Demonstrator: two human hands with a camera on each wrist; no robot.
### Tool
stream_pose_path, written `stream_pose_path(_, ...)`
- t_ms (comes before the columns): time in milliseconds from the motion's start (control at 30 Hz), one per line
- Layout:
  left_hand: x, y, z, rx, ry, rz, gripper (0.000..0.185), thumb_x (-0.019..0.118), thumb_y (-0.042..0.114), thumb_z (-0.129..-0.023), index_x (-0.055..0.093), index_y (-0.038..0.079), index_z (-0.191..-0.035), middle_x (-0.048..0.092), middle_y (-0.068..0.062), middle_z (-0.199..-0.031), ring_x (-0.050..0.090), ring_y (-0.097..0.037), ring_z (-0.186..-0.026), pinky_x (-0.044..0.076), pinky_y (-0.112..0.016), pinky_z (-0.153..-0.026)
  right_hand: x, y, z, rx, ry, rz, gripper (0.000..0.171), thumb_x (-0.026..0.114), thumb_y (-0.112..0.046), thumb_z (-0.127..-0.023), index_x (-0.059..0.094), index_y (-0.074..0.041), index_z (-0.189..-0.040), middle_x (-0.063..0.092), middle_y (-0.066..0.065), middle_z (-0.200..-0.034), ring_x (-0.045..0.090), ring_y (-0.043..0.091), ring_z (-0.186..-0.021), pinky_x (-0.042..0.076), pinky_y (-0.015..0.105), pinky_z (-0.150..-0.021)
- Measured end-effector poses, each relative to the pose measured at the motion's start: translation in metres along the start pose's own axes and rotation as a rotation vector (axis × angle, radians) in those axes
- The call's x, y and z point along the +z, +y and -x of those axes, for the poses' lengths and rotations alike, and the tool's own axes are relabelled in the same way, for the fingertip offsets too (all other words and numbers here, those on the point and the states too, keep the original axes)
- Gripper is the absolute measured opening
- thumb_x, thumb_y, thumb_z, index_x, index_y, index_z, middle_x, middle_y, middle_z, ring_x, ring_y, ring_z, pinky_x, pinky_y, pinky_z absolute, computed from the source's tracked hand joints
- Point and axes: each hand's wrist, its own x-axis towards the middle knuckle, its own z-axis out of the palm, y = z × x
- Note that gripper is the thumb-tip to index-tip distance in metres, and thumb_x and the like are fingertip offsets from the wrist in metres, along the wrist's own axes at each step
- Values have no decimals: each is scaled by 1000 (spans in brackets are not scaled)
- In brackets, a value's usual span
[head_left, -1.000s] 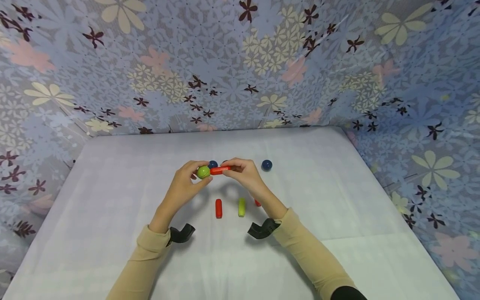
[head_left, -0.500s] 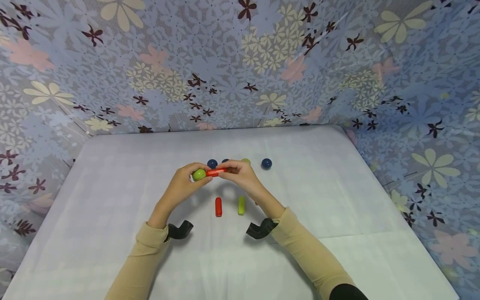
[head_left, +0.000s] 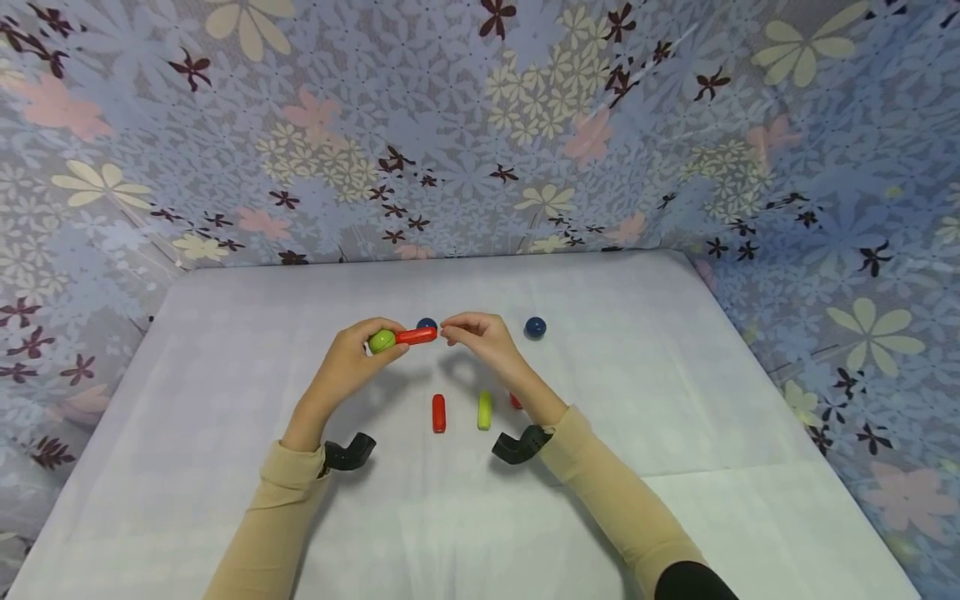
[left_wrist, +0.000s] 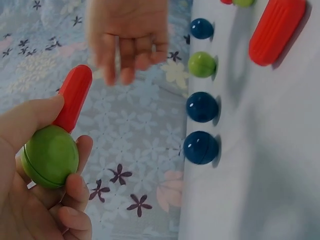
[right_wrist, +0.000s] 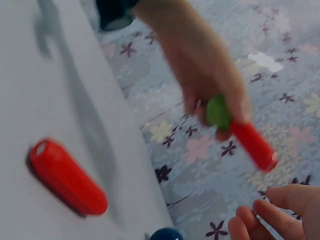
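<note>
No writing shows on the green ball or red stick.

We count three red sticks: one held up, one lying on the surface, and one half hidden behind a wrist. There is one green stick. We see two green balls, one held and one lying. Three blue balls lie in a row.
</note>
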Motion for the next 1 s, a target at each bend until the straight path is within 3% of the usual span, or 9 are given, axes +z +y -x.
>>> stream_pose_path(267,-7,1,-1,14,8,22,26,65,32,-81,61,19,-103,58,-3,-89,40,-18,-72,33,-28,-59,7,17,-31,-125,60,237,22,65,-11,-80,65,0,-100,67,14,-95,62,17,-79,52,24,-71)
stream_pose_path(533,-5,2,1,12,-2,29,27,65,33,-81,62,19,-103,60,-3,-92,40,-18,-71,32,-28,-59,14,32,-53,-211,43,431,27,69,-13,-77,65,-3,-101,66,11,-100,59,26,-95,50,39,-82)
stream_pose_path(800,-5,1,3,9,5,35,25,65,31,-81,62,19,-103,59,-4,-90,39,-19,-69,33,-28,-58,18,41,-60,-192,27,512,30,70,-15,-76,65,-7,-104,64,7,-105,57,20,-100,49,33,-84)
stream_pose_path(900,-8,13,6,2,3,44,24,64,26,-82,62,16,-103,58,-7,-88,38,-19,-69,32,-28,-59,19,43,-64,-193,25,526,32,72,-15,-74,65,-8,-104,64,7,-105,58,20,-100,48,33,-86)
stream_pose_path(1000,-9,14,7,5,9,43,23,64,25,-82,62,16,-103,57,-7,-87,38,-19,-69,32,-28,-59,22,44,-66,-186,24,554,33,73,-14,-72,65,-9,-104,65,6,-105,58,20,-100,48,34,-86)
